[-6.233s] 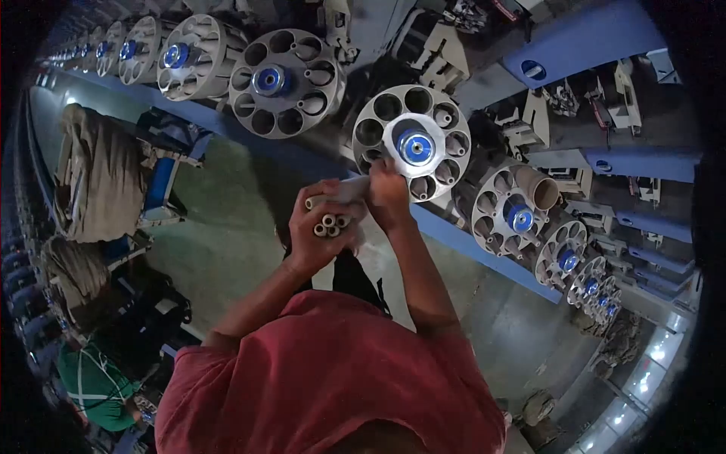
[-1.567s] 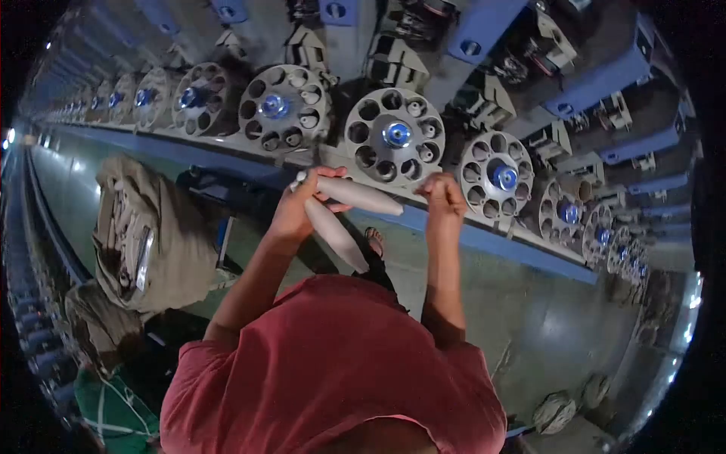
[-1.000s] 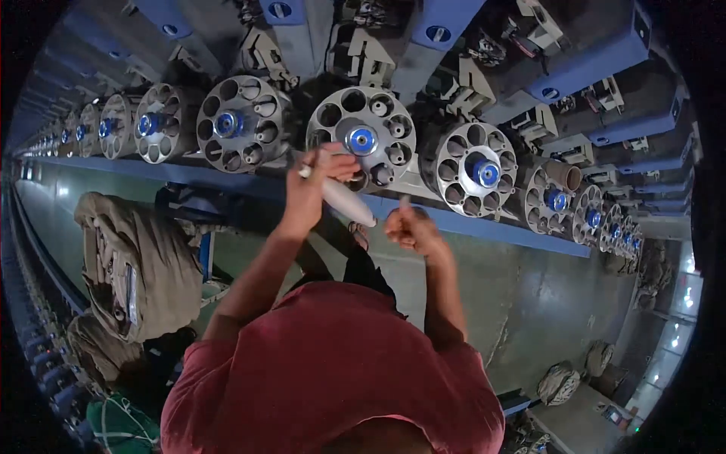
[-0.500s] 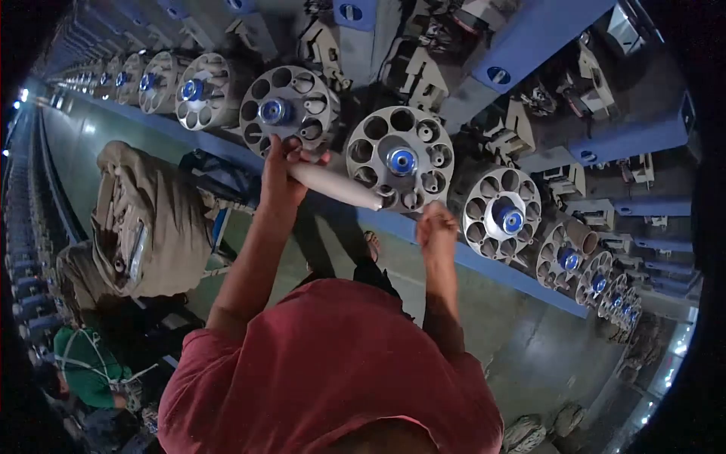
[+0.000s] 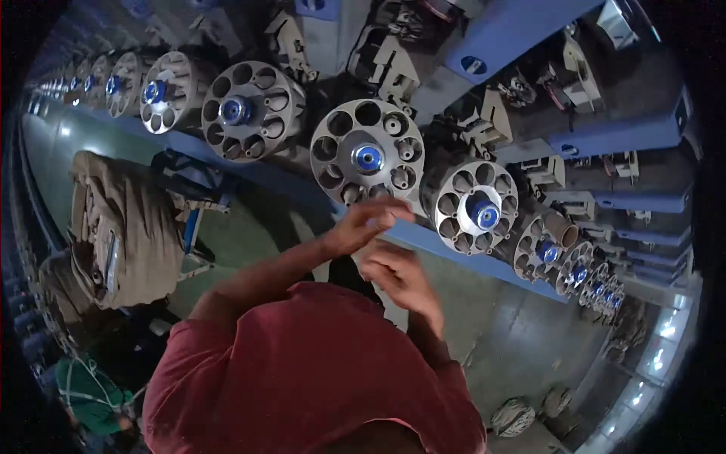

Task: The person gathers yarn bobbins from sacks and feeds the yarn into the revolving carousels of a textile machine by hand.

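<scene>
My left hand is just below the lower rim of a round grey magazine with a blue hub. Its fingers stretch to the right over the rim, and I see no yarn bobbin in it. Closer to my body, my right hand is smeared by motion, with its fingers bent towards the left hand. Whether thread runs between the hands I cannot make out. Grey tube ends show in several of the magazine's right-hand holes, while the lowest holes are partly behind my left hand.
More magazines, such as one on the left and one on the right, line the blue machine rail. A cloth-covered cart stands on the left. Behind it is a person in green. Bundles lie at lower right.
The pale yarn bobbin has left my left hand and is not visible now. That hand moved right and towards me; my right hand drew back and left. The machine row shifted left in view.
</scene>
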